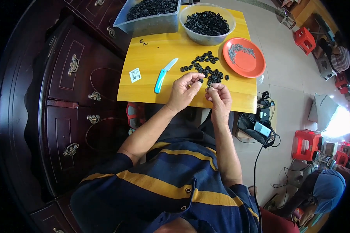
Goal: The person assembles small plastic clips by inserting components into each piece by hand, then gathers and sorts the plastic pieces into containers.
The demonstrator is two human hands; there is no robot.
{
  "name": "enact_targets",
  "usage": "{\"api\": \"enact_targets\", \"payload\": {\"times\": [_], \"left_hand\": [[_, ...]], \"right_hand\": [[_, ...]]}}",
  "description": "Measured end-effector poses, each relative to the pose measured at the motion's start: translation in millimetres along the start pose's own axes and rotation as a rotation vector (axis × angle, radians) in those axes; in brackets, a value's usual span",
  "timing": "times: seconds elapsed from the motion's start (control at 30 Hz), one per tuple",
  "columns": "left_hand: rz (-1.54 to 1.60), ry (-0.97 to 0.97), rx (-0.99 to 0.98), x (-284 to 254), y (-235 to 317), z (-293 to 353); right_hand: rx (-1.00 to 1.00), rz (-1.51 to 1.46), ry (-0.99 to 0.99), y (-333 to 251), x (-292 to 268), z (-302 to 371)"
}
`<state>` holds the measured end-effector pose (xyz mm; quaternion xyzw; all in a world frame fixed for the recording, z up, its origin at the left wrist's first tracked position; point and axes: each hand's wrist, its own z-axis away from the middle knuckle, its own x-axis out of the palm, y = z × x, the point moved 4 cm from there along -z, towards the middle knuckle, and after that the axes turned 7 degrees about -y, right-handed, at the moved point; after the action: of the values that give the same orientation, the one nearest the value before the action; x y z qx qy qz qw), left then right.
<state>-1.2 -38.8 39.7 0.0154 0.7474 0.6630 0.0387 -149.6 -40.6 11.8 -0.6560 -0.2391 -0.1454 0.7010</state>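
Note:
Over the near edge of a small yellow wooden table [159, 52], my left hand [184, 91] pinches a small black ring-shaped part between thumb and fingers. My right hand [219, 95] is closed beside it, fingertips together on a tiny piece that I cannot make out. Just beyond both hands lies a loose pile of black ring parts [206, 68]. A knife with a light-blue handle [163, 75] lies to the left of my left hand.
At the table's far side stand a clear round bowl [208, 37] and a clear rectangular tub [147, 23], both holding black parts. An orange plate [251, 64] holds small metal pieces. A dark wooden cabinet [70, 101] stands left. Red stools, cables and another person sit right.

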Motion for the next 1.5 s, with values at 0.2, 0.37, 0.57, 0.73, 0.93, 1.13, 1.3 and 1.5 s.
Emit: {"api": "enact_targets", "payload": {"times": [0.2, 0.37, 0.57, 0.73, 0.93, 1.13, 1.3, 1.5], "left_hand": [[-0.019, -0.047, 0.025, -3, -3, 1], [-0.010, -0.071, 0.052, -3, -2, 2], [-0.073, -0.092, 0.074, -3, 1, 1], [-0.139, -0.133, 0.055, -4, 3, 0], [-0.224, -0.203, 0.098, -5, 18, -8], [-0.240, -0.321, 0.114, -8, 16, -15], [-0.386, -0.266, 0.067, 1, 34, -12], [-0.722, -0.118, 0.358, 12, 36, -9]], "right_hand": [[0.045, 0.030, 0.009, -4, 7, 0], [0.038, 0.064, -0.015, -3, 7, 0], [0.039, 0.072, -0.009, -4, 8, 0], [0.037, 0.060, -0.030, -2, 7, -2], [0.098, 0.038, -0.043, 1, 4, -2], [0.242, 0.038, -0.099, 8, 0, -3], [0.274, -0.104, -0.086, 11, -1, -4], [0.254, -0.213, 0.030, 12, 0, -5]]}}
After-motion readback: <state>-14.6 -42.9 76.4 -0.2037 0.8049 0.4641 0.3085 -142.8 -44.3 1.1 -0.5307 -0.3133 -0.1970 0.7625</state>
